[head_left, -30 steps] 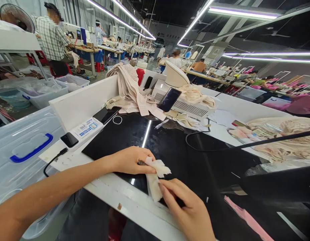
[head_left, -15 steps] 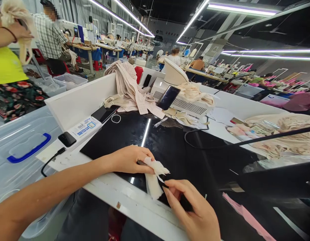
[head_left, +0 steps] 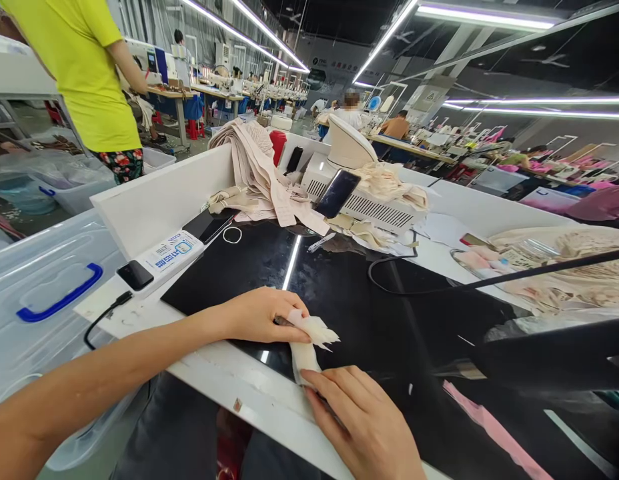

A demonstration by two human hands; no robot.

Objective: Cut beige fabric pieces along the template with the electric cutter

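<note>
A small bundle of cream fabric strips (head_left: 319,330) is pinched between the thumb and fingers of my left hand (head_left: 262,317), its ragged ends pointing right. Something dark shows under those fingers, too hidden to name. One part of the bundle hangs toward the table's front edge. My right hand (head_left: 367,417) closes its thumb and forefinger on that lower end. Both hands are just above the glossy black tabletop (head_left: 369,320), close to its white front edge (head_left: 269,393).
A pink strip (head_left: 494,427) lies on the right. Behind are a propped phone (head_left: 338,193), pale fabric strips (head_left: 259,167) and a white vented machine (head_left: 374,210). A black cable (head_left: 469,287) crosses the right side. A clear bin (head_left: 44,267) stands left; a person in yellow (head_left: 89,80) is beyond.
My right hand has moved left from the ragged ends to the bundle's lower end. My left hand has hardly moved. The person in yellow has shifted right.
</note>
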